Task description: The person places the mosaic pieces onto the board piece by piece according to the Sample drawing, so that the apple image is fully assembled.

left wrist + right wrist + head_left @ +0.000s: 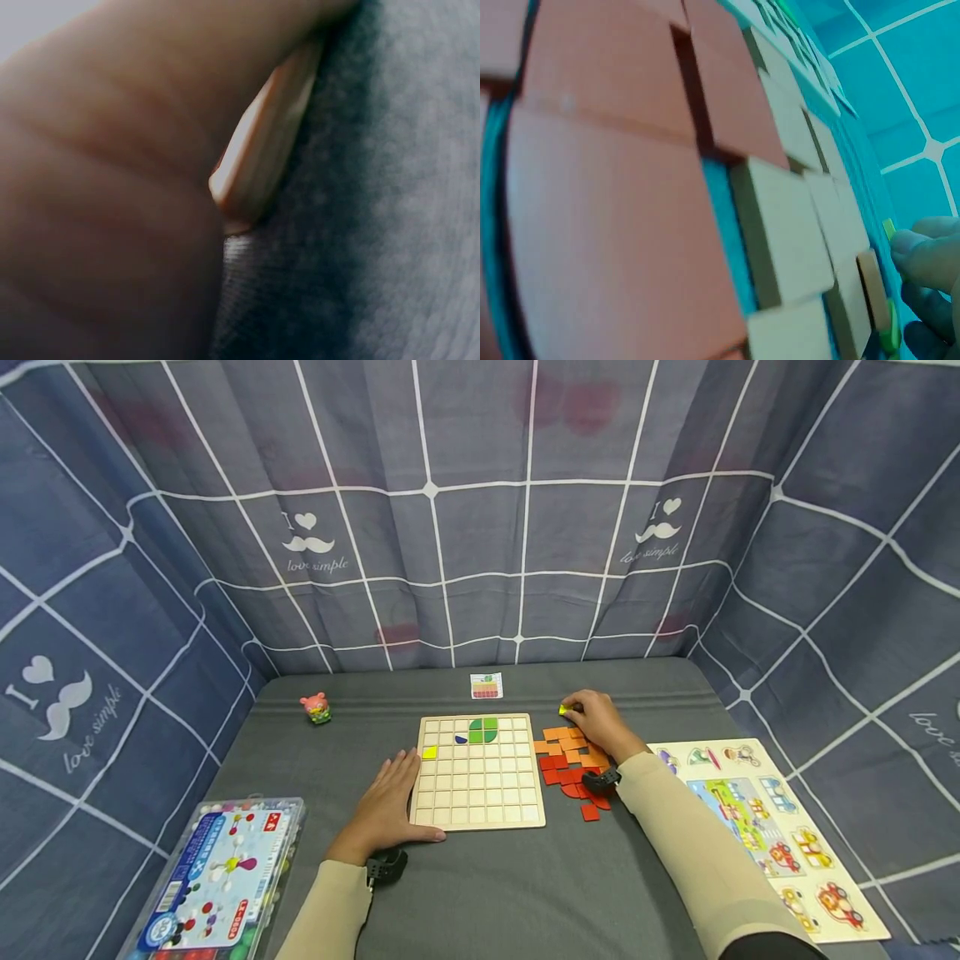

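While most cells lie bare, board (480, 787) shows color

Green pieces (476, 737), a blue piece (461, 739) and yellow square (429, 752) are set; orange and red tiles (554, 762) wait. Right hand (600, 721) pinches a yellow piece (562, 711) beyond them; left hand (392, 806), fingers outstretched, rests at the board's edge.

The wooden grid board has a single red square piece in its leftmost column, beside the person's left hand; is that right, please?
Not quite: the single square piece in the leftmost column of the wooden grid board, beside the person's left hand, is yellow, not red, as the head view shows.
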